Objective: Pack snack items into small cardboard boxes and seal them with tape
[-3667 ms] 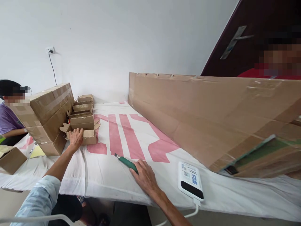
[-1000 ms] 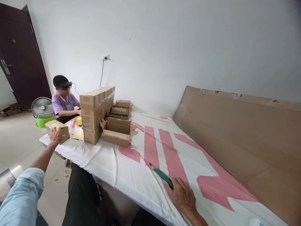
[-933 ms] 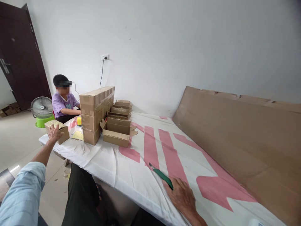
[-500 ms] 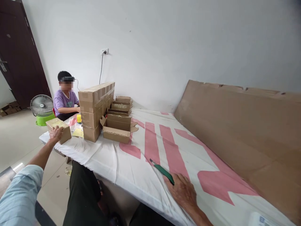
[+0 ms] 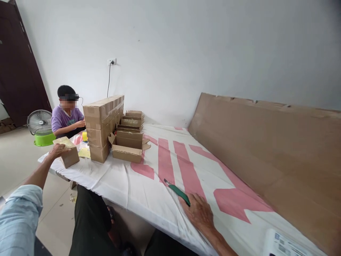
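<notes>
My left hand [image 5: 57, 150] reaches far left and grips the top of a small closed cardboard box [image 5: 68, 153] at the table's left corner. My right hand [image 5: 198, 212] lies flat on the white and pink cloth [image 5: 165, 170] near the front edge, fingers stretched, with a green utility knife [image 5: 177, 192] just under its fingertips. An open cardboard box [image 5: 128, 147] and a stack of taped boxes [image 5: 102, 126] stand behind the small box.
A long flat cardboard sheet [image 5: 266, 153] leans along the right. A white device [image 5: 282, 245] lies at the near right edge. Another person in a purple shirt [image 5: 65, 117] sits at the far left beside a fan [image 5: 39, 122]. A dark door [image 5: 16, 78] is behind.
My left hand left the open box, reached to the small closed box at the left corner and now grips it. The view swung left. My right hand stayed by the knife.
</notes>
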Available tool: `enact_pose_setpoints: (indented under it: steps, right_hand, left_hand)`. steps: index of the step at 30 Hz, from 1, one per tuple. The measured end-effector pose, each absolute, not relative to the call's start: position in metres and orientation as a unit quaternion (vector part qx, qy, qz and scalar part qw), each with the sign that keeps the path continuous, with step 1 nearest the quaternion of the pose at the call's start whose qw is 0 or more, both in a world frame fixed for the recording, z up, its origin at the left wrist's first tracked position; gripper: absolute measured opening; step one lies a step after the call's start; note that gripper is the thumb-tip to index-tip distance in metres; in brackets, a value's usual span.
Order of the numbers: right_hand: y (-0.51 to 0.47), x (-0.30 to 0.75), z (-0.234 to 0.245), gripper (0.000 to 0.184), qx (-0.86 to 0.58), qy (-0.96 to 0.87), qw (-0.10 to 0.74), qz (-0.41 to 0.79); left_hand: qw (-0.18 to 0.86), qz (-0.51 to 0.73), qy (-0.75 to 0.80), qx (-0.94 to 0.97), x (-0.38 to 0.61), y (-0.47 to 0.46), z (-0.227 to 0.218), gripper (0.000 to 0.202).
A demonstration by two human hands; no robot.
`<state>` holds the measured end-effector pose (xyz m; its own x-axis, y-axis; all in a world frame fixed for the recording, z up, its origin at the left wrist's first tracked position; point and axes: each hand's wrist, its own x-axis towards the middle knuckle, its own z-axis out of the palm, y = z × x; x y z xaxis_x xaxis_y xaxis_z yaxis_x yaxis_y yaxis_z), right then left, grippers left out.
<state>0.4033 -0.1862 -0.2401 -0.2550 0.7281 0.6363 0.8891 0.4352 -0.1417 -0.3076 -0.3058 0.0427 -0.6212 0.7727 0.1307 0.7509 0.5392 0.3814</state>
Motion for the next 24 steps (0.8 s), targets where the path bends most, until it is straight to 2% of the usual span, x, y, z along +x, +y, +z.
enact_pose_setpoints:
  steps: [4,8,14,19,24]
  right_hand:
    - [-0.186,0.405,-0.24,0.028,-0.516,-0.786,0.318,-0.121]
    - [-0.186,0.406,-0.239,0.025,-0.524,-0.787,0.305,-0.117]
    - [-0.187,0.405,-0.238,0.026,-0.515,-0.782,0.32,-0.144]
    - [-0.186,0.405,-0.239,0.025,-0.497,-0.787,0.333,-0.151]
    - [-0.185,0.405,-0.239,0.026,-0.508,-0.786,0.324,-0.141]
  left_hand:
    - [-0.02,0.112,0.898,0.425,-0.304,-0.306,0.031,0.063]
    - [-0.038,0.04,0.9,0.433,-0.295,-0.305,0.03,0.054]
    - [-0.071,-0.022,0.885,0.459,-0.249,-0.316,0.022,0.07]
    - [-0.106,-0.019,0.853,0.511,-0.182,-0.339,0.005,0.072]
    - [-0.159,0.085,0.849,0.497,-0.185,-0.342,0.026,0.066]
